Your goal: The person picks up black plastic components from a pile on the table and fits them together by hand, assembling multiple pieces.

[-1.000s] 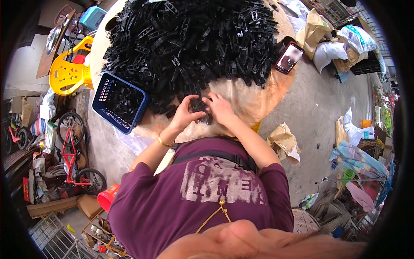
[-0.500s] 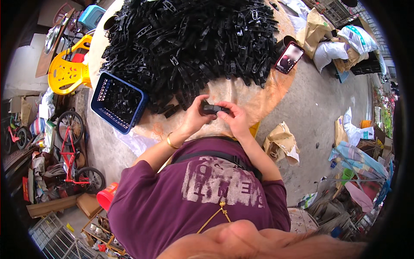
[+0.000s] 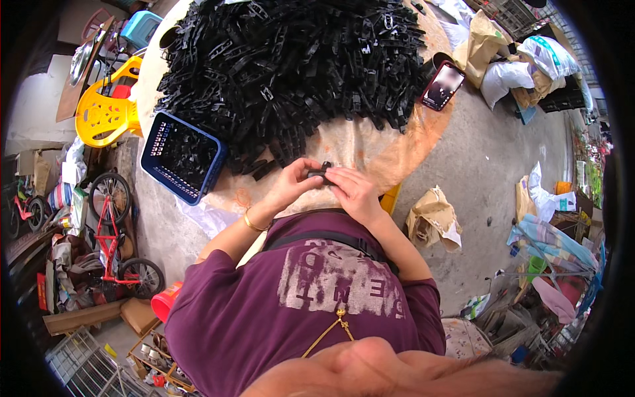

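Both hands meet over the near edge of the round table, close to my body. Between them is a small black plastic part [image 3: 322, 173], mostly covered by fingers. My left hand [image 3: 296, 182] pinches its left end with thumb and fingers. My right hand [image 3: 355, 190] lies over its right end, fingers pressed together on it. Beyond the hands spreads a large heap of black plastic parts [image 3: 284, 73] with slotted, clip-like shapes. To the left of my left hand a blue basket [image 3: 217, 165] holds more black parts.
A phone [image 3: 443, 87] leans at the table's right edge. The table's pale cover [image 3: 397, 152] shows around the heap. A yellow chair [image 3: 99, 119] stands at the left, a red bicycle [image 3: 108, 241] below it. A brown paper bag [image 3: 431, 218] lies on the floor at right.
The black part has turned and is now more hidden by my fingers. My right hand has shifted left and down over it, its fingers now stretched across the part.
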Motion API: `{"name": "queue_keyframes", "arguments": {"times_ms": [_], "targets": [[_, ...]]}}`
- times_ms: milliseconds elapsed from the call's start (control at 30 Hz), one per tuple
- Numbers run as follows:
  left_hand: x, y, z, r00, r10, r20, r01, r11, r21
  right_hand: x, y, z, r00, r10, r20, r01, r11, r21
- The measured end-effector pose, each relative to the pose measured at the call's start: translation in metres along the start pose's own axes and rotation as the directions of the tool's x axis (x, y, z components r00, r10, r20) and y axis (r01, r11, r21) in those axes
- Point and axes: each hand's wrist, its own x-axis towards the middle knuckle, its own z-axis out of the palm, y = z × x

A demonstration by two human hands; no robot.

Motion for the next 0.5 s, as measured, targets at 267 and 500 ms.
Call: {"name": "queue_keyframes", "arguments": {"times_ms": [267, 500], "targets": [[-0.011, -0.014, 0.009, 0.991, 0.104, 0.088, -0.126, 0.946, 0.299, -0.026, 0.012, 0.003, 0.757, 0.506, 0.414, -0.653, 0.615, 0.442], [0.004, -0.023, 0.018, 0.969, 0.136, 0.206, -0.200, 0.920, 0.336, -0.058, 0.007, -0.030, 0.787, 0.567, 0.244, -0.602, 0.792, 0.101]]}}
